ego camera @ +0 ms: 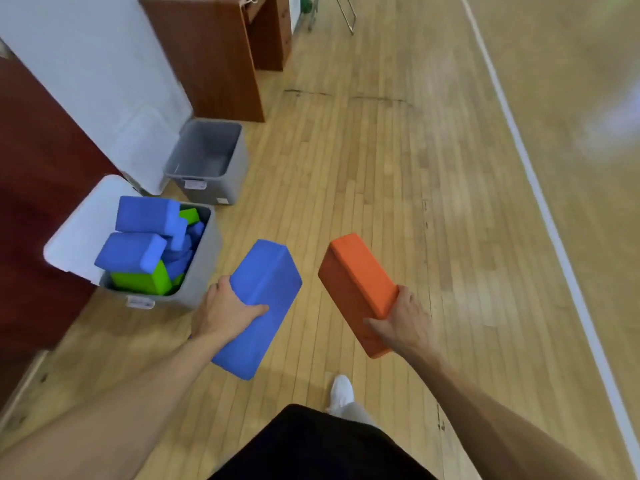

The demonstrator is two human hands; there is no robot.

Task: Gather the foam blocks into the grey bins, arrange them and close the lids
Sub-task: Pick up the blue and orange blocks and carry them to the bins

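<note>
Held a blue block [266,271] in the left grip [225,311], curled round its end, and an orange block [353,278] in the right grip [407,323], curled the same way, both up over the floor [381,168]. Best dropped flat into the far bin [230,171], empty, by the floor's wall edge. Found the near bin [204,268] piled high, maybe too high for closing its white lid [83,230]. Saw a brown cabinet [207,57] behind.

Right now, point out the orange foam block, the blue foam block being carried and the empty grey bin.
Orange foam block [363,275]: head view, on its broad top face.
Carried blue foam block [273,271]: head view, on its top face.
Empty grey bin [239,168]: head view, on its outer right wall.
</note>
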